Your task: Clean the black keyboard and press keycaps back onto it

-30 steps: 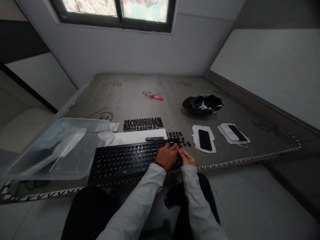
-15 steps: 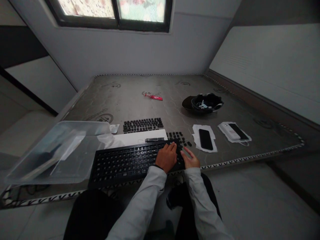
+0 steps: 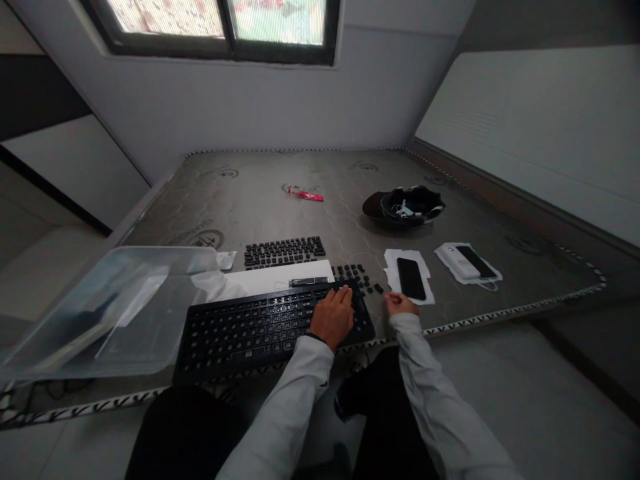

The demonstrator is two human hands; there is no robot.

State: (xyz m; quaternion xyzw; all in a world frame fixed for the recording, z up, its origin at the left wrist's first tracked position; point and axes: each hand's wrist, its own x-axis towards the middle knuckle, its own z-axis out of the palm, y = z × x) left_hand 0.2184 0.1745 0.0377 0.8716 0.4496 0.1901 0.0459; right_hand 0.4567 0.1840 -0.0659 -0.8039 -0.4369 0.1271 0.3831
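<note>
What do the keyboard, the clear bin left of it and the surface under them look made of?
Keyboard: black plastic, matte, with pale printed legends; no glare on the keys.
Clear bin: translucent plastic, fairly glossy; its contents show through hazily and it catches the window light.
Surface: probably quilted fabric, mattress-like, going by the stitched hexagon pattern and corded edge trim.
</note>
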